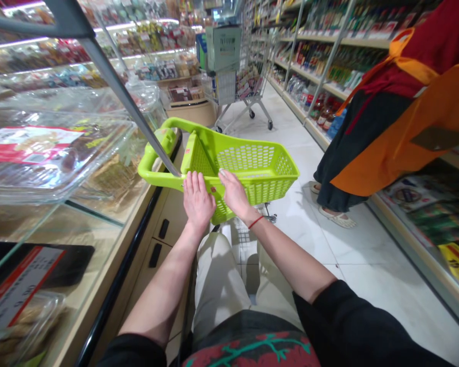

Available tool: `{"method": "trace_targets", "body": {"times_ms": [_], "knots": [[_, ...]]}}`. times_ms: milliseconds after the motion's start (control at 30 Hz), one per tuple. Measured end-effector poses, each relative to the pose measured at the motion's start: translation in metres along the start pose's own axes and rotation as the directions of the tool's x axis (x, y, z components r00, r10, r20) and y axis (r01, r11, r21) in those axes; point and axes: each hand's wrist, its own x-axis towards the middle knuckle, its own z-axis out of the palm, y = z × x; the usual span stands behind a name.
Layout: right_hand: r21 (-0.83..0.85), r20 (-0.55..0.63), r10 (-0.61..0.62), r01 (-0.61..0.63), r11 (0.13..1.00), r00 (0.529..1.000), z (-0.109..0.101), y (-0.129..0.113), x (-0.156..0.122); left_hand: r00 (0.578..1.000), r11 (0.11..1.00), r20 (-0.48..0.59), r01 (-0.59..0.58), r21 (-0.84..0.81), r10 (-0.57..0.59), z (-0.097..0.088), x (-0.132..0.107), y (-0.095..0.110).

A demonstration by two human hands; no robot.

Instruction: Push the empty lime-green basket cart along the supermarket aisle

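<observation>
While both hands lie palm-down on the near edge of a lime-green plastic basket, fingers open and not wrapped around it, the left hand sits at the corner and the right hand, a red string at its wrist, lies just beside it. Basket held at waist height, just beside a glass display case on the left; its handle points toward the case. Wire shopping cart stands ahead in the aisle. To the right, a person in an orange apron stands by stocked shelves, on white floor tile.
</observation>
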Motion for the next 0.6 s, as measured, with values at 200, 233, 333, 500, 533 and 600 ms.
{"method": "trace_targets", "body": {"times_ms": [200, 233, 333, 500, 533, 600], "knots": [[-0.006, 0.039, -0.053, 0.053, 0.999, 0.998, -0.009, 0.007, -0.004, 1.000, 1.000, 0.005, 0.002, 0.015, -0.002, -0.001, 0.000, -0.001], [-0.028, 0.033, -0.030, 0.031, 0.999, 0.999, -0.016, 0.019, -0.008, 1.000, 1.000, 0.006, -0.002, 0.018, 0.002, -0.001, 0.000, -0.002], [-0.115, -0.014, 0.044, -0.045, 0.992, 0.999, -0.044, 0.062, -0.021, 1.000, 1.000, 0.019, -0.001, 0.020, 0.001, -0.003, 0.001, -0.003], [-0.230, -0.163, 0.131, -0.167, 0.959, 0.978, -0.083, 0.116, -0.034, 0.999, 1.000, 0.033, 0.002, 0.005, -0.003, -0.004, 0.001, -0.002], [-0.240, -0.172, 0.136, -0.175, 0.955, 0.976, -0.086, 0.119, -0.035, 1.000, 1.000, 0.026, 0.007, 0.005, -0.007, -0.004, 0.001, 0.000], [-0.251, -0.167, 0.136, -0.176, 0.952, 0.976, -0.084, 0.117, -0.035, 1.000, 1.000, 0.013, 0.026, 0.012, -0.026, -0.002, 0.001, 0.004]]}}
